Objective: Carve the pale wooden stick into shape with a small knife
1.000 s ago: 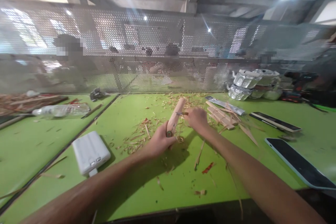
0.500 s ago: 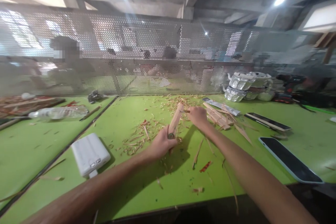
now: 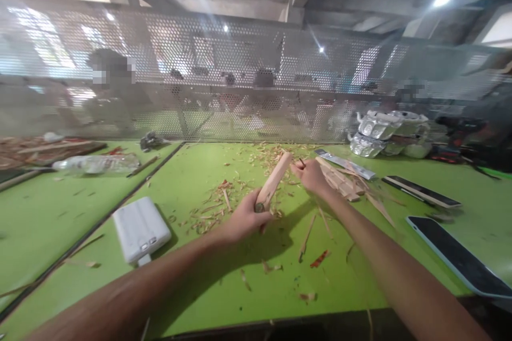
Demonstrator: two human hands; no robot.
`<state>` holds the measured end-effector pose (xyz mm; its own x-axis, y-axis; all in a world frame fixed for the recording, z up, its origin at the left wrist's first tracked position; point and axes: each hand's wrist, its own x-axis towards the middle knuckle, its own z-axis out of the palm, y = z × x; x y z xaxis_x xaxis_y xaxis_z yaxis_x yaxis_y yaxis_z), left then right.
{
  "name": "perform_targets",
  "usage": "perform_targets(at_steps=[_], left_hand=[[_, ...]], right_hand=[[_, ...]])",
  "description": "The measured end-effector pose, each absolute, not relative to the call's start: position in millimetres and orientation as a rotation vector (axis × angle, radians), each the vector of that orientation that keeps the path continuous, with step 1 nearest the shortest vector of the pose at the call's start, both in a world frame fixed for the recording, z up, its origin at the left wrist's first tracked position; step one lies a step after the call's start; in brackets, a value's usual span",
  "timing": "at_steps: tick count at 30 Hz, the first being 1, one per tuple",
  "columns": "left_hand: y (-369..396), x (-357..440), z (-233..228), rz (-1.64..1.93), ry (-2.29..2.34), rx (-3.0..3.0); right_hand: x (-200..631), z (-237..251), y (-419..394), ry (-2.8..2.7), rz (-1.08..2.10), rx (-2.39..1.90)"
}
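My left hand (image 3: 248, 214) is closed round the lower end of a pale strip of wood (image 3: 276, 178), which tilts up and away to the right. A round dark spot shows on the wood beside my thumb. To the right of the strip's far end, my right hand (image 3: 314, 176) is closed on a small thin brown tool (image 3: 302, 162). Only a short bit of that tool shows above the fingers, and its kind is not clear. A narrow gap separates the right hand from the wood. Curled wood shavings (image 3: 216, 208) lie around and beyond both hands.
On the green table (image 3: 192, 287) lie a white power bank (image 3: 141, 229), a phone (image 3: 456, 256), wooden strips (image 3: 340, 178), a ruler-like metal strip (image 3: 346, 164) and a plastic bottle (image 3: 98, 164). Foil-wrapped objects (image 3: 386, 130) stand before the perforated screen (image 3: 240, 106); people are behind it.
My right hand has drawn the tool off the wood, so a gap now shows. The strip leans further right in my left hand. The whole view has shifted slightly.
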<state>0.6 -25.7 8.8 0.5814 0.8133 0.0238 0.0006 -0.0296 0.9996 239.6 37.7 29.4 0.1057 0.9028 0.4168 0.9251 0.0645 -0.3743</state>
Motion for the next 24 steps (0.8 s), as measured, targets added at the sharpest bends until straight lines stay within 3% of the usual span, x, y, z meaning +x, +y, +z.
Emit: perform_targets(at_steps=[8,18,24], left_hand=[[-19.6,-3.9,9.2,0.765,0.669,1.502],[-20.0,3.5,8.8,0.803,0.840,1.552],[-20.0,2.9,4.7,0.872,0.997,1.628]], right_hand=[[201.8,27.3,14.0,-2.121,0.032,-1.576],[165.6,43.8,-12.3,-2.321,-0.192,-1.857],[175.7,50.8,-9.2,-2.159,-0.286,-2.053]])
